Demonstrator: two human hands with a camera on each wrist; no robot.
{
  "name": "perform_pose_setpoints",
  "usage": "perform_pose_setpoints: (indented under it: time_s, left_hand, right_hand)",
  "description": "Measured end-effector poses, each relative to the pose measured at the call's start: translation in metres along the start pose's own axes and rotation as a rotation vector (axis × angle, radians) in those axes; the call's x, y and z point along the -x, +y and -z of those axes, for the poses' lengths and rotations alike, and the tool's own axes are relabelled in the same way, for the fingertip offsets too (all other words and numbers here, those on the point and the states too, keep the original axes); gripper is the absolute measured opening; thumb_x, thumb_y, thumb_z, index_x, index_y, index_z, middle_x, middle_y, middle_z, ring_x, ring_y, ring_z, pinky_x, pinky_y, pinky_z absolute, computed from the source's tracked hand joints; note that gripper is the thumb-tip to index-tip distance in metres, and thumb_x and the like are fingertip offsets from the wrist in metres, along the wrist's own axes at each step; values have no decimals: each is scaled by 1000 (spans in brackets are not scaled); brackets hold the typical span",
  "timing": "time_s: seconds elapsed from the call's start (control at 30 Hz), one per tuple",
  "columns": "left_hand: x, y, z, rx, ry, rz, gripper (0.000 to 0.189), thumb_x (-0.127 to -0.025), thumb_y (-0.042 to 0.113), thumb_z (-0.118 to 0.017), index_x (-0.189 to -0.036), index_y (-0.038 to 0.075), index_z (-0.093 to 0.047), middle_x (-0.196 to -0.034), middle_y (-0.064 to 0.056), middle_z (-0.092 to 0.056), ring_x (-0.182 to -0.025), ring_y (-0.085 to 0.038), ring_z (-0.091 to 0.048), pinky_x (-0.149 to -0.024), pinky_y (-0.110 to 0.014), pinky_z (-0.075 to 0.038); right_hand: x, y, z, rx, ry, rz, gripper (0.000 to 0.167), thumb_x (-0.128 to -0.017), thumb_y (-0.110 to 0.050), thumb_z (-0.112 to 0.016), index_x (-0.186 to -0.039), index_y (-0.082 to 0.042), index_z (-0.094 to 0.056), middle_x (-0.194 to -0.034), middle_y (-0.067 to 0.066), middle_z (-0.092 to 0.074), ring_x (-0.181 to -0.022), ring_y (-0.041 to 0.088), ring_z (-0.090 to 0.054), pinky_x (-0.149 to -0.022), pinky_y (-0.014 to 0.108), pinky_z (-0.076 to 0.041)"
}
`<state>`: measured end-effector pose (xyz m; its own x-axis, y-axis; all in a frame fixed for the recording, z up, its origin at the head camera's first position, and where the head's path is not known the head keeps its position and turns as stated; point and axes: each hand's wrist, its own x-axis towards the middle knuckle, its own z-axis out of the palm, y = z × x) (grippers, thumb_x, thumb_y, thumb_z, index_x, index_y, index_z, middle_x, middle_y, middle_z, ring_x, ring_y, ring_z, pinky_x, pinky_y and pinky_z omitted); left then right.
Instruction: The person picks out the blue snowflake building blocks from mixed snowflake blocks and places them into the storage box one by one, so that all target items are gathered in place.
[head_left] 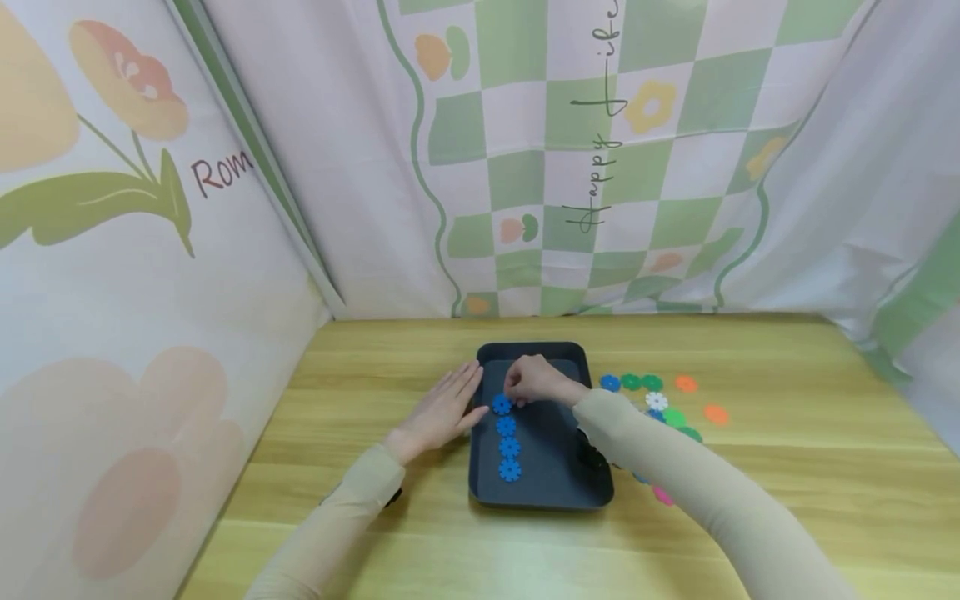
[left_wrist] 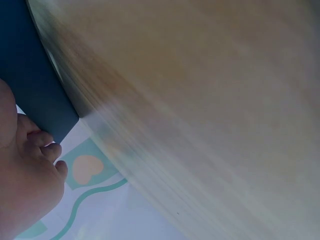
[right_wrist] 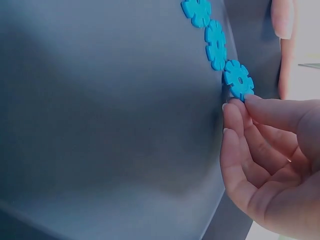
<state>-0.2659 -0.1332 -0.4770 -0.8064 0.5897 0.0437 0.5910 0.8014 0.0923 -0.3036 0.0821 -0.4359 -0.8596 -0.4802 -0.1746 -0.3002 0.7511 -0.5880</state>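
In the dark tray, the right hand grips the farthest blue notched disc of four lined along the tray's left side. The left hand, grip wide, touches the tray's left rim.

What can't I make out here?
- Head view: some loose discs, partly hidden by the right sleeve.
- Left wrist view: most of the tray, cut off by the left edge.
- Right wrist view: part of the pinched blue disc, covered by the right hand.
- Right wrist view: uppermost disc, clipped by the top edge.
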Motion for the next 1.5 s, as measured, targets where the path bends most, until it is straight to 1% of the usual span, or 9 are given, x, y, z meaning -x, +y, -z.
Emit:
perform_pose_setpoints:
  time_s: [0.17, 0.3, 0.53, 0.73, 0.97, 1.23, 1.37, 1.5]
  left_hand:
    - [0, 1, 0, 11, 14, -3, 69, -107, 46, -37, -157, 2, -22, -165, -16, -21, -154, -31, -22, -126, -45, -25]
    - [-1, 1, -1, -4, 4, 9, 69, -107, 48, -35, -158, 4, -20, -166, -14, -19, -155, -28, -20, -126, -43, -23]
    - [0, 2, 0, -1, 32, -1, 68, -106, 46, -38, -157, 1, -24, -165, -16, -23, -154, -30, -24, -125, -44, -26]
    - [1, 2, 0, 2, 31, 1, 68, -106, 46, -38, -157, 2, -25, -165, -16, -23, -154, -29, -23, -125, -44, -26]
    - [1, 2, -1, 2, 22, 9, 69, -106, 47, -37, -157, 2, -24, -165, -15, -22, -154, -29, -23, -125, -44, -26]
    - [0, 2, 0, -3, 24, 7, 68, -107, 46, -35, -157, 2, -23, -165, -15, -22, -154, -29, -23, -125, -44, -26]
    - [-1, 2, 0, -8, 18, 5, 68, -107, 47, -35, -157, 2, -23, -165, -15, -22, -154, -30, -23, -125, -44, -26]
    - [0, 2, 0, -13, 28, -1, 68, -107, 46, -36, -157, 2, -24, -165, -16, -23, -153, -30, -25, -125, -44, -26]
  right_hand:
    - [1, 0, -1, -8, -5, -2, 13, -93, -8, -65, -87, -3, -75, -81, 8, -74, -67, 14, -70, -63, 25, -59]
    - [1, 0, -1, -16, -14, -3, 13, -94, -8, -65, -87, -3, -75, -82, 8, -74, -68, 14, -70, -63, 25, -59]
    - [4, 1, 0, -27, -23, -8, 13, -94, -9, -65, -87, -3, -75, -83, 8, -74, -70, 16, -71, -64, 26, -60]
    - [5, 3, 2, -25, -28, -18, 13, -95, -9, -65, -89, -3, -75, -84, 8, -75, -71, 17, -72, -65, 27, -61]
    - [6, 5, 1, -45, -37, -58, 14, -94, -10, -65, -89, -3, -75, -85, 8, -75, -72, 15, -72, -67, 28, -61]
    - [6, 6, 2, -67, -34, -112, 15, -94, -13, -67, -88, -4, -76, -82, 7, -75, -70, 13, -71, -68, 28, -62]
    - [6, 7, 2, -60, -36, -114, 15, -93, -12, -67, -87, -4, -77, -81, 7, -75, -68, 12, -71, -67, 28, -62]
    - [7, 6, 2, -61, -37, -124, 15, -93, -12, -67, -87, -4, -77, -81, 6, -75, -68, 12, -71, -67, 28, -61]
